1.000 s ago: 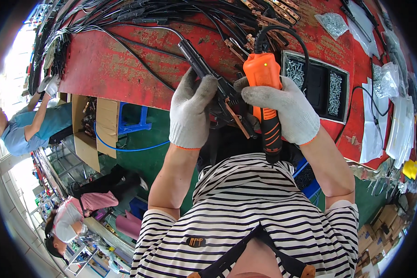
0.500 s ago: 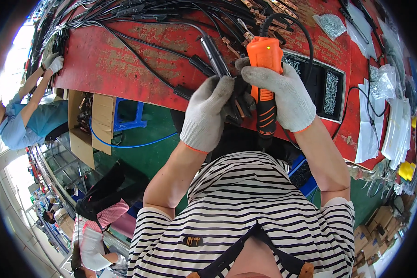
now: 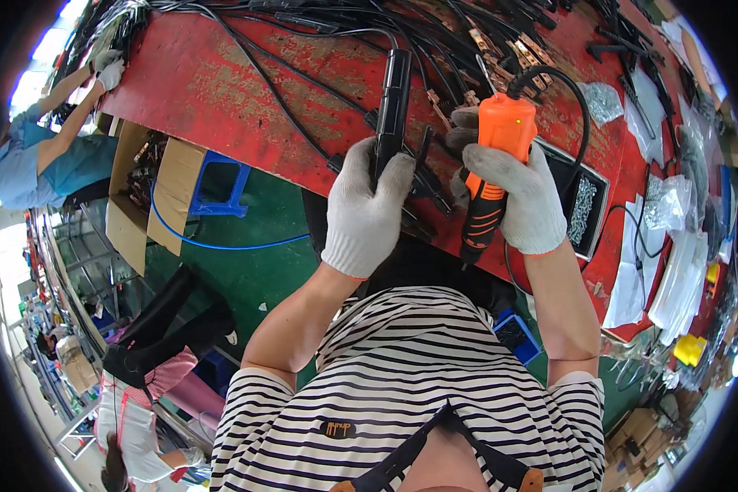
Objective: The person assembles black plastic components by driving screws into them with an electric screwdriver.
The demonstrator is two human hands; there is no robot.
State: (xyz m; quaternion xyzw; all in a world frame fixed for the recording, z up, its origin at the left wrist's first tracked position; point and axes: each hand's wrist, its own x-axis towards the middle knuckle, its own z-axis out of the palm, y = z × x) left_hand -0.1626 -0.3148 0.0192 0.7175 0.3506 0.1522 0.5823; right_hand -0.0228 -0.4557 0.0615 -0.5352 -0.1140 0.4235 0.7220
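My left hand [image 3: 365, 215], in a white knit glove, grips the lower end of a black cable housing [image 3: 394, 94]. The tube-shaped housing points away from me, with a black cable leaving its far end. To the right, my gloved right hand [image 3: 535, 201] is wrapped round an orange and black electric screwdriver [image 3: 506, 129]. Its bit end tilts down toward my body, apart from the housing, and a small light shows on the orange part. A thick black cord leads from its top. Between my hands, dark plastic pieces [image 3: 431, 187] lie at the table edge.
The worn red table [image 3: 246, 90] carries black cables [image 3: 279, 61] and copper parts [image 3: 533, 53]. Beside my right hand stands a tray of screws [image 3: 583, 209]. Plastic bags [image 3: 602, 102] lie farther right. At left are a co-worker's gloved hands [image 3: 109, 74], a cardboard box [image 3: 172, 197] and a blue stool [image 3: 225, 184].
The black housing now points more straight away from me. My right hand and the screwdriver have moved right and nearer to me, farther from my left hand. The whole view has shifted slightly.
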